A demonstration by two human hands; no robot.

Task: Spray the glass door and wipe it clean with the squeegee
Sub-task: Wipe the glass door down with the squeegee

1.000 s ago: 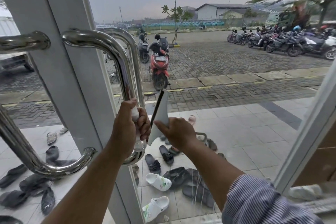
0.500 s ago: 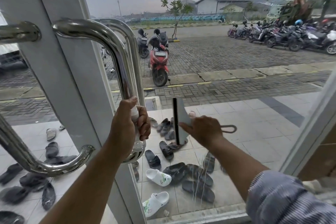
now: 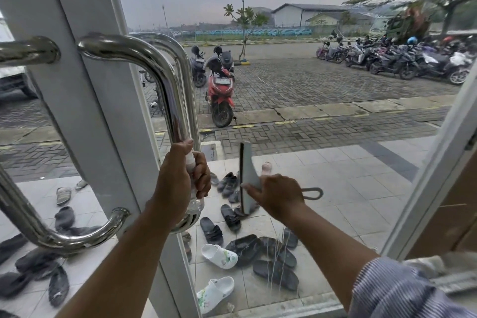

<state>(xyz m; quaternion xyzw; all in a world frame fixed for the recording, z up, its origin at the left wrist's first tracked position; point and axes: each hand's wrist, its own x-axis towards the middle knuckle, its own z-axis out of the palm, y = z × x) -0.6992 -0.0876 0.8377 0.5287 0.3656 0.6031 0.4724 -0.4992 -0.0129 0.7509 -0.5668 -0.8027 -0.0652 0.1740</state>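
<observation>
The glass door (image 3: 322,111) fills the view, framed in white. My left hand (image 3: 180,178) grips a small clear spray bottle (image 3: 194,205) with a white top, held against the lower end of the chrome pull handle (image 3: 170,90). My right hand (image 3: 278,197) holds a grey squeegee (image 3: 247,175) by its handle, whose loop end (image 3: 313,192) sticks out to the right. The blade stands upright against the glass, just right of the pull handle. Thin streaks of liquid (image 3: 276,258) run down the pane below my right hand.
A second chrome handle (image 3: 31,222) hangs on the neighbouring door leaf at left. The white door frame (image 3: 433,188) slants up on the right. Outside, several sandals and clogs (image 3: 219,255) lie on the tiles, and a red scooter (image 3: 220,95) stands beyond.
My right hand has swung the squeegee from tilted to upright and shifted it right along the glass. The left hand stays on the bottle at the handle.
</observation>
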